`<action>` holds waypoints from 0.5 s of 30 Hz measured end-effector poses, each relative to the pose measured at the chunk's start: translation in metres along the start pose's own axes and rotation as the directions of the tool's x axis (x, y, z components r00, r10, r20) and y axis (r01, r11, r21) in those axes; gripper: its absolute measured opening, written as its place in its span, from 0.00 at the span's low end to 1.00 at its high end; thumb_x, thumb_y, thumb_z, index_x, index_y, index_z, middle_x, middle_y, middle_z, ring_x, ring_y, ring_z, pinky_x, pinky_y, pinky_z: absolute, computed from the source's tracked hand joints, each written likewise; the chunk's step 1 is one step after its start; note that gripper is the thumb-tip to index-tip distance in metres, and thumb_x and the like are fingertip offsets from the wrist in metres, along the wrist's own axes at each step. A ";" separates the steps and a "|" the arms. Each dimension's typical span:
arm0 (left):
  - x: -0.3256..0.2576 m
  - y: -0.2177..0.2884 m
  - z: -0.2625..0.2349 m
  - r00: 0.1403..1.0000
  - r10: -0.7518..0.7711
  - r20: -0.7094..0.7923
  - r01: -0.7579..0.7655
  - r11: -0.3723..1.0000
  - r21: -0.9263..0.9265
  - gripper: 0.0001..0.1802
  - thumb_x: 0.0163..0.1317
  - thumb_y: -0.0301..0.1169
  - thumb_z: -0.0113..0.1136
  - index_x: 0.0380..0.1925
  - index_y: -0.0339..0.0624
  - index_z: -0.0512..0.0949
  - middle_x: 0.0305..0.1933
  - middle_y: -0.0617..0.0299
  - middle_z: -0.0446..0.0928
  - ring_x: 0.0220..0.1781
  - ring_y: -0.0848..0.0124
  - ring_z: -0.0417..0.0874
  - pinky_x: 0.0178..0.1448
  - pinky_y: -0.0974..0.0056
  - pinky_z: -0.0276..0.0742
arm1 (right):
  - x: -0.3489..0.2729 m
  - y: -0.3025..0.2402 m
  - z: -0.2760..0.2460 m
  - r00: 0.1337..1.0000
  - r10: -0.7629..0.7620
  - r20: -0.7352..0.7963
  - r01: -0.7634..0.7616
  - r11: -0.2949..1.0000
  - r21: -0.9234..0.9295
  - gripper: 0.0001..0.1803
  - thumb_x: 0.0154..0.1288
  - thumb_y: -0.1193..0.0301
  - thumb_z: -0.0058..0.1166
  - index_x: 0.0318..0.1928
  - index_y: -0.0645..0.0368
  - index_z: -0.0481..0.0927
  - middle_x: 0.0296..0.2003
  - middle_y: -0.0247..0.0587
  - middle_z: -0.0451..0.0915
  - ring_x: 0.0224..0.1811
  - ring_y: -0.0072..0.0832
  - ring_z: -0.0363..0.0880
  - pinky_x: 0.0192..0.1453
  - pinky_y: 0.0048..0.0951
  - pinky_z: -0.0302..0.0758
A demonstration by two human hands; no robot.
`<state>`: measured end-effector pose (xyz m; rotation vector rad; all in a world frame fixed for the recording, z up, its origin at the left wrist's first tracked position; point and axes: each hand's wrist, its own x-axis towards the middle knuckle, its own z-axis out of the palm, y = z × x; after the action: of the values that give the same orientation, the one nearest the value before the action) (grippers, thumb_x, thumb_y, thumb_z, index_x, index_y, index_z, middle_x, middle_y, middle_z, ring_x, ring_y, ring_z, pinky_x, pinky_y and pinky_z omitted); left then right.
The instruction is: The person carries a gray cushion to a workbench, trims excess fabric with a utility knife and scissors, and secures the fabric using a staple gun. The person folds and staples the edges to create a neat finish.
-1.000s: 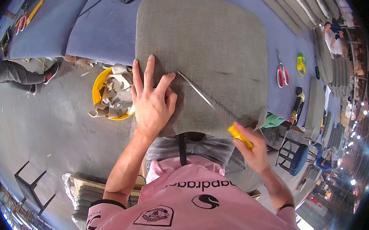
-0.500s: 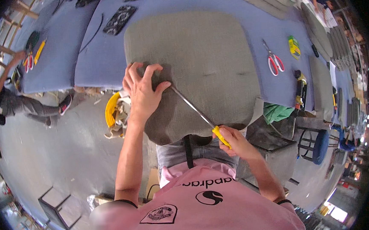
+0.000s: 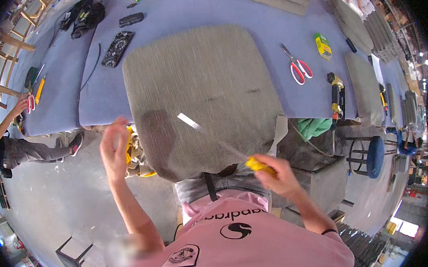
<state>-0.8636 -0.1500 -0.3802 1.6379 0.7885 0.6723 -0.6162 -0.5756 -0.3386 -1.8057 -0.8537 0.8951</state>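
In my right hand (image 3: 276,174) is a screwdriver with a yellow handle (image 3: 261,167) and a long shaft. Motion blurs the shaft, and its bright tip lies over the grey-green upholstered seat cushion (image 3: 204,69). The cushion rests partly on the blue-covered table, with its near edge over my lap. A darker patch (image 3: 159,132) marks its left near part. My left hand (image 3: 113,150) is raised off the cushion's left edge, blurred, its fingers stretched upward and nothing visible in them.
Red-handled scissors (image 3: 299,68), a green-and-yellow box (image 3: 323,46) and a yellow-and-black tool (image 3: 337,95) lie on the table's right. A dark patterned phone-like slab (image 3: 117,48) is beyond the cushion's left. At far left, another person's hand (image 3: 22,104) is at red-handled scissors. A blue stool (image 3: 374,157) stands right.
My left hand has left the cushion near the screwdriver's tip and moved left. The screwdriver's tip has shifted left, with my right hand still around the handle. The whole view has shifted.
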 end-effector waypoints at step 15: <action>0.002 0.036 0.192 0.869 0.330 0.369 -0.494 0.533 0.687 0.25 0.73 0.34 0.64 0.69 0.63 0.84 0.90 0.57 0.64 0.94 0.41 0.53 0.87 0.15 0.36 | 0.023 -0.073 -0.105 0.959 -0.277 0.057 0.170 0.403 -0.899 0.33 0.69 0.70 0.73 0.75 0.45 0.83 0.42 0.35 0.81 0.31 0.37 0.87 0.35 0.41 0.86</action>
<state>-0.7083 -0.2677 -0.3828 2.7136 0.5474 0.4958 -0.5285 -0.5755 -0.2433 -2.5050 -1.6849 0.0664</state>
